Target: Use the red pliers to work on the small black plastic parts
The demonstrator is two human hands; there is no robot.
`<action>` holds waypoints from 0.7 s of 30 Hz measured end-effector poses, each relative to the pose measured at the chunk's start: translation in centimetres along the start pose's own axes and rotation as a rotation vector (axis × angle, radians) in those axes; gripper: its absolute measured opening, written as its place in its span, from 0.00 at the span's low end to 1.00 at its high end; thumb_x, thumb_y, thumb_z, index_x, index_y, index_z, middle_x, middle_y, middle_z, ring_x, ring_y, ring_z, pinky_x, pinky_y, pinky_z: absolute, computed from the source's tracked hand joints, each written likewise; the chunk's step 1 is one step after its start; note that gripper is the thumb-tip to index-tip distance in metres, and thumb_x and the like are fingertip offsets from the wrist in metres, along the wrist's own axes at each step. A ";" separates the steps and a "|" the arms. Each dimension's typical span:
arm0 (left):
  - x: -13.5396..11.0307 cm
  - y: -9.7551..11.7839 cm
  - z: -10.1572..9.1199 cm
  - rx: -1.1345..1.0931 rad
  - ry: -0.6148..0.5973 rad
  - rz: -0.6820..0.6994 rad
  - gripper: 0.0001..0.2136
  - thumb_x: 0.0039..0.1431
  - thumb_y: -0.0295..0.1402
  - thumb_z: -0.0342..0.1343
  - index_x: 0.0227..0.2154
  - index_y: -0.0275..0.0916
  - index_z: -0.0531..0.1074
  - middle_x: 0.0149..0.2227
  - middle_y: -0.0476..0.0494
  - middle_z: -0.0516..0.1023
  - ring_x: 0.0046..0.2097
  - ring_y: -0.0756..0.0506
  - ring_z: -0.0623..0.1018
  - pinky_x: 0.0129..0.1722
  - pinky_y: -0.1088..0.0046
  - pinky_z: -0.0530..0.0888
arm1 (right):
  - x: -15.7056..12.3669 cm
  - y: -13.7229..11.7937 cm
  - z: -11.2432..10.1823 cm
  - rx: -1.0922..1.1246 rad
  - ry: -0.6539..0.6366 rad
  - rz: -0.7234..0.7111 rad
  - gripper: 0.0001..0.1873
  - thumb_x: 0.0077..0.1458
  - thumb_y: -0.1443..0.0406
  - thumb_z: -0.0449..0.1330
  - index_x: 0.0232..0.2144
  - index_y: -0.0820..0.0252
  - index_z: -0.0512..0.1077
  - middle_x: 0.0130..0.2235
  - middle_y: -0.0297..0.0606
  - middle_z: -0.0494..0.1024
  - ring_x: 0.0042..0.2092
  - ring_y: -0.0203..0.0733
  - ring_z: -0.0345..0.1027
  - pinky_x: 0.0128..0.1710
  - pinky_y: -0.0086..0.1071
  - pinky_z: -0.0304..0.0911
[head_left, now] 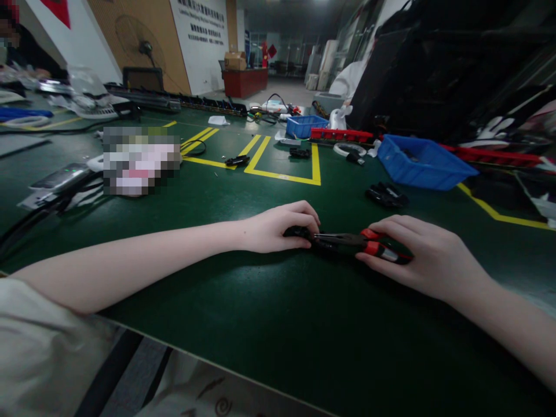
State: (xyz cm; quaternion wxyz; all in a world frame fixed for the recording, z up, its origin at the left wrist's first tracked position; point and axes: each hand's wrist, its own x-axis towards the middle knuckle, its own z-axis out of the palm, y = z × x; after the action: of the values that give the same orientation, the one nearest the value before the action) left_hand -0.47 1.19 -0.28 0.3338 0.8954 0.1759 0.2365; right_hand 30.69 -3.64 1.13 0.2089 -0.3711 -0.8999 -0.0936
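Both hands at work on the bench, joined by pliers.
The pliers lie between the hands, nose touching a small black part. Left hand, forearm flat, has its fingers curled tight on the part. Right hand is closed round the red handles. A blue bin stands well behind; its contents are too dark to tell.
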 end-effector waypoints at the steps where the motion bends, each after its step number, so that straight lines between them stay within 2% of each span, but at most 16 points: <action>1: 0.0 0.0 0.0 0.001 0.000 -0.009 0.05 0.64 0.29 0.61 0.41 0.37 0.78 0.54 0.36 0.73 0.57 0.40 0.75 0.58 0.56 0.75 | 0.0 -0.1 0.0 -0.001 -0.002 0.009 0.18 0.64 0.48 0.60 0.42 0.54 0.75 0.39 0.44 0.81 0.36 0.52 0.77 0.31 0.46 0.73; 7: 0.1 0.1 0.0 0.010 -0.004 -0.015 0.04 0.64 0.28 0.61 0.41 0.37 0.78 0.53 0.36 0.74 0.56 0.40 0.76 0.58 0.56 0.75 | 0.0 -0.3 0.1 0.010 -0.002 0.010 0.17 0.64 0.49 0.60 0.42 0.53 0.75 0.39 0.46 0.81 0.36 0.53 0.77 0.30 0.47 0.73; 13: 0.0 0.2 0.1 0.069 -0.006 0.004 0.04 0.65 0.28 0.60 0.41 0.37 0.77 0.53 0.37 0.74 0.56 0.41 0.75 0.58 0.57 0.75 | 0.1 -0.1 0.2 -0.001 0.013 -0.020 0.19 0.63 0.48 0.61 0.41 0.57 0.76 0.38 0.46 0.81 0.34 0.51 0.76 0.29 0.43 0.71; 21: 0.1 0.3 0.2 0.069 0.011 0.003 0.05 0.67 0.31 0.59 0.41 0.37 0.77 0.51 0.37 0.74 0.53 0.42 0.76 0.56 0.59 0.75 | 0.2 -0.3 0.0 -0.016 -0.002 0.016 0.19 0.63 0.47 0.59 0.41 0.53 0.77 0.39 0.46 0.82 0.35 0.52 0.76 0.31 0.46 0.72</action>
State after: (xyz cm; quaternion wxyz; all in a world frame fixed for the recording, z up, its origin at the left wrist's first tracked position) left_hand -0.25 0.92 -0.23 0.3013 0.9053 0.1847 0.2358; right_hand 30.41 -3.73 1.21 0.2059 -0.3800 -0.8964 -0.0988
